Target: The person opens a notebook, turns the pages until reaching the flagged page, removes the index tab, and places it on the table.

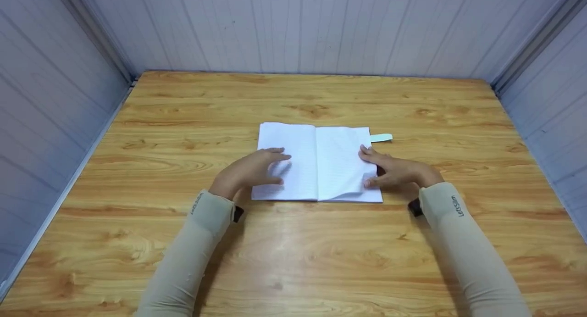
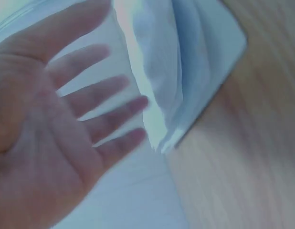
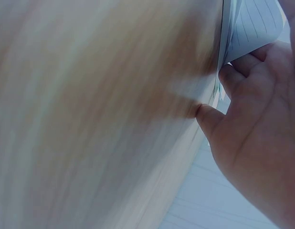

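The left hand [image 1: 251, 170] lies palm down just left of the frame's centre in the head view, its fingers straight and spread over the left page of an open notebook [image 1: 318, 162]; the left wrist view shows the same hand [image 2: 52, 129] with the palm flat and the fingers [image 2: 114, 119] fanned apart, gripping nothing, though whether they press the paper or hover just above it cannot be told. The right hand [image 1: 393, 169] sits right of centre at the notebook's right edge, its fingers curled round the margin of the right-hand pages; in the right wrist view this hand [image 3: 262, 133] fills the right side of the frame, the thumb tip at the paper's edge and a fingertip [image 3: 229, 74] tucked under lifted lined sheets. The notebook lies open and flat in the middle of the frame, its blank-looking white pages facing up, the spine running away from the person. A small pale green tab [image 1: 381, 137] pokes out from behind the notebook's upper right corner. All of this rests on a wooden table [image 1: 293, 253], enclosed by pale grey panelled walls [image 1: 302, 28] along the top and both sides of the frame. Beige sleeves [image 1: 463, 243] cover both forearms.
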A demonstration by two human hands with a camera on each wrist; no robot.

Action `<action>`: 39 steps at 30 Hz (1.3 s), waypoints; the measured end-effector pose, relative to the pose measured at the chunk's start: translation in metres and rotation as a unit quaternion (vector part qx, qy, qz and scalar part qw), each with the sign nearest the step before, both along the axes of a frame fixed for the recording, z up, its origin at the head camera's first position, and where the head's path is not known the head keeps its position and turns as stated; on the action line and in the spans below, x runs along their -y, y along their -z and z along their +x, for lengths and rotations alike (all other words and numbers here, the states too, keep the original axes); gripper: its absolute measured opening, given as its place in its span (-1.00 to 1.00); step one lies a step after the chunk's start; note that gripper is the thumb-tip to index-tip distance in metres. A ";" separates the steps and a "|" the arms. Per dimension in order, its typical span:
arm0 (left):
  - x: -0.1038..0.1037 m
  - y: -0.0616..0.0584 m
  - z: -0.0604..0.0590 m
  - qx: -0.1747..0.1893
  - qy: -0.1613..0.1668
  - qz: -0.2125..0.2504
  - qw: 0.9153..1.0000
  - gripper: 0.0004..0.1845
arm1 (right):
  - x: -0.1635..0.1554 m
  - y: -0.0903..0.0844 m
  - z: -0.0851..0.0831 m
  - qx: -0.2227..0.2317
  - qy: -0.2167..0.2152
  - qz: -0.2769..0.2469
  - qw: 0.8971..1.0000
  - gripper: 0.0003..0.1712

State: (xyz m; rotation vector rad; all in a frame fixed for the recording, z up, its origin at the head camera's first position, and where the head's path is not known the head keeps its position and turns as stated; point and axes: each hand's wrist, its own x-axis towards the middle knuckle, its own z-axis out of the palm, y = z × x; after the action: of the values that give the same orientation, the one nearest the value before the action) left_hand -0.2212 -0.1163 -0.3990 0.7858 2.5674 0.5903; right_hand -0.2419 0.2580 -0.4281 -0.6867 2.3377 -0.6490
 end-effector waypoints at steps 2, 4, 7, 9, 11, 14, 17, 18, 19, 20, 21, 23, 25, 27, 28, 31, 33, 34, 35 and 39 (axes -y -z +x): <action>-0.007 0.001 0.001 -0.024 -0.001 0.024 0.999 -0.34 | 0.000 0.000 0.000 0.000 0.001 0.001 1.000 0.09; -0.015 0.002 0.002 -0.046 -0.001 0.052 0.998 -0.39 | 0.000 0.000 0.000 0.000 0.003 0.001 1.000 0.09; -0.029 0.003 0.004 -0.065 0.007 0.081 0.995 -0.43 | 0.000 0.000 0.000 0.001 0.004 0.003 1.000 0.10; -0.037 0.004 0.006 -0.075 0.015 0.093 0.993 -0.44 | 0.000 0.000 -0.001 0.001 0.003 0.001 1.000 0.10; -0.046 0.005 0.008 -0.079 0.022 0.098 0.992 -0.43 | 0.001 0.001 -0.001 0.001 0.002 -0.001 1.000 0.10; -0.057 0.006 0.011 -0.079 0.029 0.102 0.991 -0.41 | 0.001 0.001 -0.001 0.000 0.001 -0.006 1.000 0.10; -0.067 0.007 0.012 -0.075 0.033 0.104 0.991 -0.40 | 0.001 0.001 -0.001 0.000 0.003 -0.004 1.000 0.09; -0.070 0.008 0.013 -0.074 0.035 0.105 0.991 -0.40 | 0.001 0.001 -0.002 -0.001 0.003 -0.004 1.000 0.09; -0.074 0.008 0.013 -0.074 0.037 0.107 0.991 -0.41 | 0.001 0.001 -0.002 -0.001 0.003 -0.002 1.000 0.09; -0.077 0.009 0.013 -0.073 0.039 0.107 0.991 -0.41 | 0.001 0.002 -0.002 -0.002 0.003 -0.001 1.000 0.09; -0.080 0.009 0.013 -0.073 0.042 0.107 0.991 -0.41 | 0.000 0.002 -0.002 -0.003 0.003 0.000 1.000 0.09; -0.086 0.009 0.014 -0.070 0.046 0.103 0.991 -0.42 | 0.000 0.002 -0.003 -0.004 0.003 0.000 1.000 0.08; -0.092 0.010 0.015 -0.070 0.051 0.100 0.991 -0.44 | 0.000 0.002 -0.002 -0.005 0.004 0.002 1.000 0.08; -0.098 0.011 0.015 -0.069 0.055 0.096 0.991 -0.45 | -0.001 0.002 -0.002 -0.004 0.005 0.003 1.000 0.08; -0.100 0.012 0.015 -0.068 0.058 0.095 0.991 -0.46 | 0.000 0.002 -0.002 -0.004 0.006 0.003 1.000 0.08; -0.107 0.014 0.014 -0.061 0.067 0.095 0.991 -0.48 | -0.001 0.002 -0.002 -0.004 0.006 0.003 1.000 0.07; -0.111 0.015 0.014 -0.055 0.072 0.093 0.992 -0.50 | -0.001 0.002 -0.002 -0.005 0.005 0.002 1.000 0.07; -0.112 0.016 0.014 -0.052 0.075 0.092 0.992 -0.50 | 0.000 0.002 -0.002 -0.005 0.005 0.002 1.000 0.07; -0.114 0.016 0.014 -0.049 0.078 0.091 0.992 -0.51 | 0.000 0.002 -0.002 -0.005 0.004 0.002 1.000 0.07; -0.118 0.019 0.013 -0.046 0.095 0.092 0.990 -0.52 | 0.000 0.002 -0.002 -0.006 0.002 -0.003 1.000 0.07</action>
State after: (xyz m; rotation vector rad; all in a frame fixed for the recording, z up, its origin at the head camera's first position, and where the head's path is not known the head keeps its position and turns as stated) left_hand -0.2080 0.0015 -0.4177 1.1294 2.5057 0.7530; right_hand -0.2437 0.2579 -0.4303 -0.6894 2.3507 -0.6549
